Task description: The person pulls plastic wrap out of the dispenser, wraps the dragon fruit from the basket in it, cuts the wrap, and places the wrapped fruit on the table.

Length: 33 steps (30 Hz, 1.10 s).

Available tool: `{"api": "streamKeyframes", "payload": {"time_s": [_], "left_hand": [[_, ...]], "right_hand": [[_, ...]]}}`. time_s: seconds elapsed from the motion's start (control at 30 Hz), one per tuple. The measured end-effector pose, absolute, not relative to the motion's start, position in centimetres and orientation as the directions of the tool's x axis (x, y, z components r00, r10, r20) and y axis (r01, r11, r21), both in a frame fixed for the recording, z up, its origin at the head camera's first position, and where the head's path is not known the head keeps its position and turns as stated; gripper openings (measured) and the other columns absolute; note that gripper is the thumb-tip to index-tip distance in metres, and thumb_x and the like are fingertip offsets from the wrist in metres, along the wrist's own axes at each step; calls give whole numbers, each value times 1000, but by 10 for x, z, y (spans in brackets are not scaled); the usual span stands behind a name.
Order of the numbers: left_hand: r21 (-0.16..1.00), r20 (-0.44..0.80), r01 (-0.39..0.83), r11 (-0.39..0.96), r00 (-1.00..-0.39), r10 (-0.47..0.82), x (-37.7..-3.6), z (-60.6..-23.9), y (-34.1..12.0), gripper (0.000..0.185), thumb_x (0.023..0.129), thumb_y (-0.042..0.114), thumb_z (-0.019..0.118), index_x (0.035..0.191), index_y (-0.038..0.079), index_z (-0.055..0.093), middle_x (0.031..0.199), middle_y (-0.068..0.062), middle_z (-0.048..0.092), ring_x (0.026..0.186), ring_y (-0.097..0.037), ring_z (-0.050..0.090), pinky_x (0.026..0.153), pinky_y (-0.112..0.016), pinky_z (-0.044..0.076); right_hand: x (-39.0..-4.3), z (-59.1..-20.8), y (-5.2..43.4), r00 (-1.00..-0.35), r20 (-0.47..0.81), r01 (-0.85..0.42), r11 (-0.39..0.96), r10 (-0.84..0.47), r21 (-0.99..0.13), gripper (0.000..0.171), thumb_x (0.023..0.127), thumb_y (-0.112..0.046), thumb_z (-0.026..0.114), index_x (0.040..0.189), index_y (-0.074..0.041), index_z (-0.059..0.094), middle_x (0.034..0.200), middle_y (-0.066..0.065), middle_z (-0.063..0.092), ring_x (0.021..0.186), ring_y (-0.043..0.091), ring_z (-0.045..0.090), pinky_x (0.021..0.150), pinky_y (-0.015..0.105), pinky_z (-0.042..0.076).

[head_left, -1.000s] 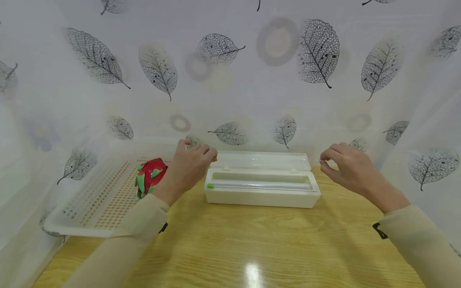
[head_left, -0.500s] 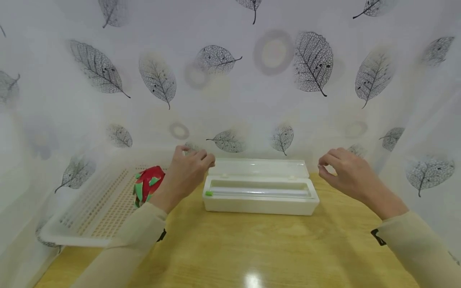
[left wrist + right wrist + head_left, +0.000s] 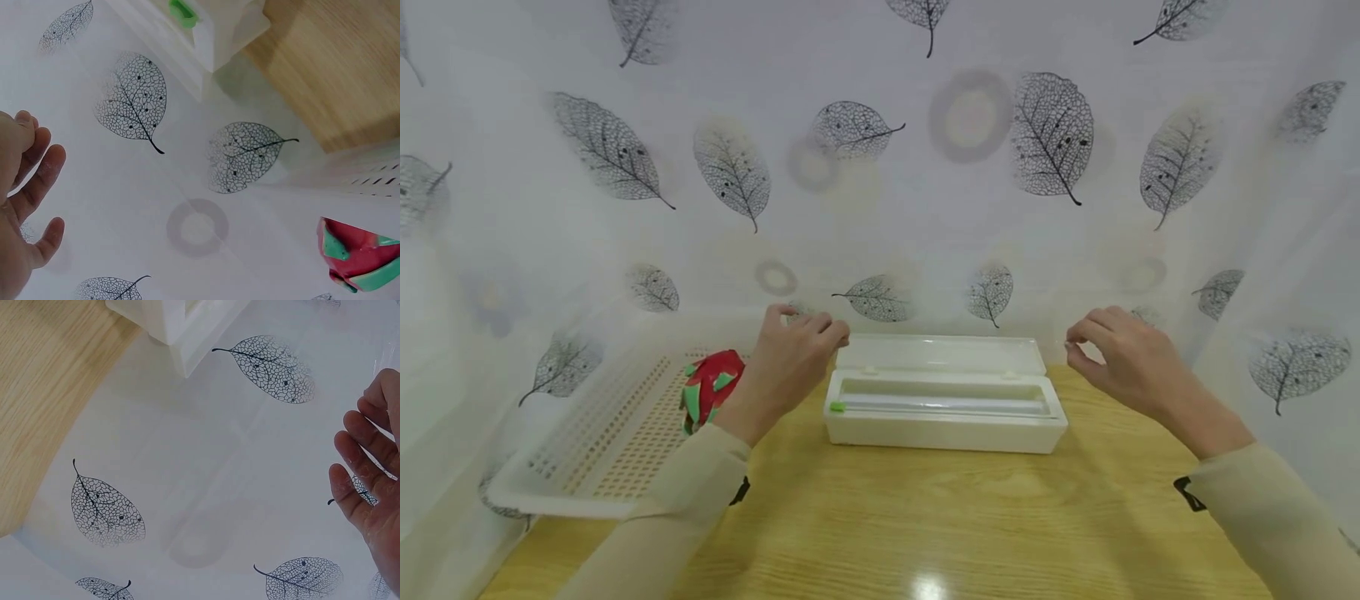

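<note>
A red toy dragon fruit with green tips [image 3: 710, 387] lies in a flat white plastic tray full of little holes [image 3: 580, 450]. The tray sits at the left on a light wooden table [image 3: 925, 517]. A white curtain with grey leaf prints [image 3: 880, 167] hangs behind the table and down both sides. A bright light spot shines on the table near the front.

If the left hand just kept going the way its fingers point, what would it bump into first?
Probably the leaf-printed curtain behind the table. The left hand hovers past the open white box, fingers aimed at the cloth; depth is hard to judge.
</note>
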<state>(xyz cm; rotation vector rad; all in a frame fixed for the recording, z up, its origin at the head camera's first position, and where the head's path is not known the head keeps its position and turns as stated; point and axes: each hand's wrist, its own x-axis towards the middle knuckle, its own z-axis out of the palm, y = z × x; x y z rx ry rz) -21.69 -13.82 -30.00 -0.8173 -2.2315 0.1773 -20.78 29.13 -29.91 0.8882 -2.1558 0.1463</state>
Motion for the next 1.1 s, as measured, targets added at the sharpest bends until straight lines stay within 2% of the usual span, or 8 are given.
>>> {"api": "streamKeyframes", "payload": {"time_s": [0.57,0.7,1.1], "left_hand": [[-382,611,490,783,-502,612,-220,-290,-141,10,101,24,65,102,14,68,88,-4,74,80,-25,74,95,-53,52],[-362,611,499,787,-511,605,-219,-289,-141,10,101,24,66,103,15,69,91,-4,75,82,-24,75,95,-52,52],[-305,612,584,752,-486,625,-217,-280,-145,8,96,18,72,102,13,71,94,-4,73,87,-21,72,89,-48,52]], "right_hand": [[-208,-286,289,-459,712,-620,765,-531,171,13,72,0,74,83,-6,71,81,7,71,77,27,64,60,45,53],[-206,-286,288,-475,703,-612,773,-529,167,11,74,-1,73,84,-7,71,81,7,71,77,25,63,61,44,53],[-205,-277,287,-446,712,-623,760,-542,187,10,75,0,71,84,-3,71,79,9,70,77,29,65,65,45,56]]}}
